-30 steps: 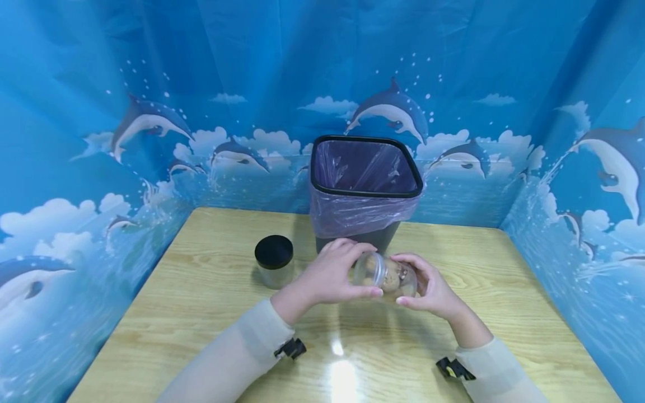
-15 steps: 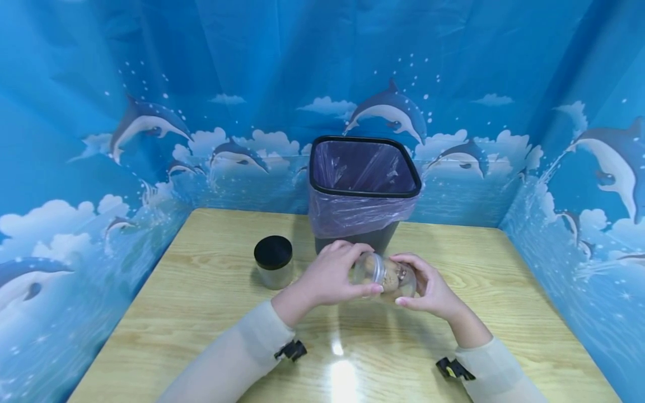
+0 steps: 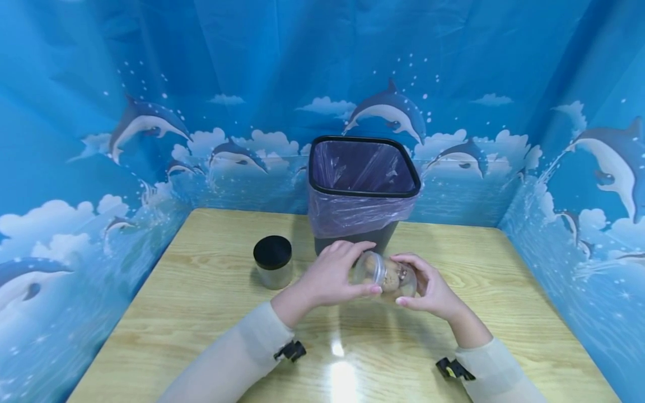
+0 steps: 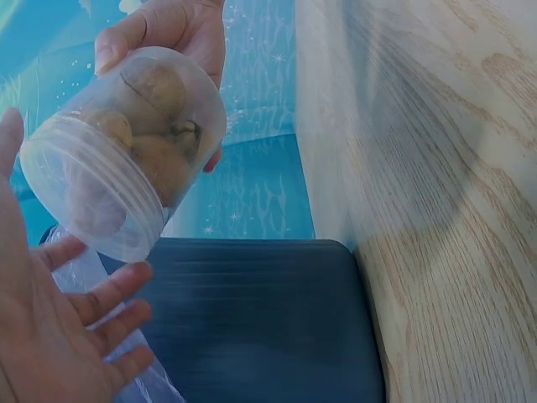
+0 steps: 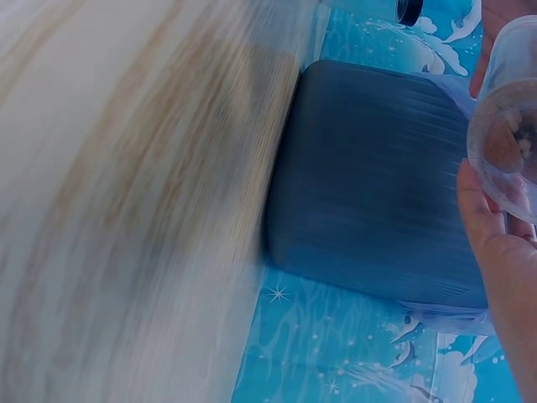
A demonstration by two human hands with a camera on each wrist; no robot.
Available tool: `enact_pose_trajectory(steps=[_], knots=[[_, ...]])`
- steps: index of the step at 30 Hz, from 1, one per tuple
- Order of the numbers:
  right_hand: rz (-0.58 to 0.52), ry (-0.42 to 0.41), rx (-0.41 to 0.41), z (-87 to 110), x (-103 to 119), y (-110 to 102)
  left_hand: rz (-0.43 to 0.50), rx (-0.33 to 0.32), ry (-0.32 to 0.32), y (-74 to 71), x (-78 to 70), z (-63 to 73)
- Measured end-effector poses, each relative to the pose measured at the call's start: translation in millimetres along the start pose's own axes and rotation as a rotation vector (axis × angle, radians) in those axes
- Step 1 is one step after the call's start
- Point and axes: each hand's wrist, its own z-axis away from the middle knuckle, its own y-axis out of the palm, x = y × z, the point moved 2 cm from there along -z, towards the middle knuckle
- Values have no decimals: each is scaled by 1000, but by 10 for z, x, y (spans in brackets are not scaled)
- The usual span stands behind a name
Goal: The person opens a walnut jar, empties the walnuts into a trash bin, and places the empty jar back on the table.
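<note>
A clear plastic jar (image 3: 385, 275) lies tipped on its side in the air, its ridged rim end toward the left. Several brown rounded pieces (image 4: 159, 164) are inside, one with dark marks; their kind is unclear. My right hand (image 3: 432, 288) grips the base end, thumb below and fingers above. Around the rim end, my left hand (image 3: 335, 272) holds with thumb and fingers spread to either side. In the left wrist view its fingers (image 4: 109, 294) reach under the rim. I cannot tell whether the rim end has a lid.
Just behind the hands stands a dark bin (image 3: 358, 238) with a purple liner (image 3: 360, 212) and black rim. A clear jar with a black lid (image 3: 273, 263) stands upright on the wooden table (image 3: 201, 302), left of the bin. Dolphin-print curtains (image 3: 282, 67) enclose the table.
</note>
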Motion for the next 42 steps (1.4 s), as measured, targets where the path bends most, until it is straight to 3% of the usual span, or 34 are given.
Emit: enact_pose_trajectory(steps=[8,15,28,42], knots=[[6,-16,10,12,-14,-12,62,1,157,31,67,38],[4,-23,19,15,-17,-11,51,13,206,31,98,47],[0,-29,18,20,-28,-10,5,24,187,22,84,42],[-13,-70,19,15,-58,-7,-11,-1,101,61,85,18]])
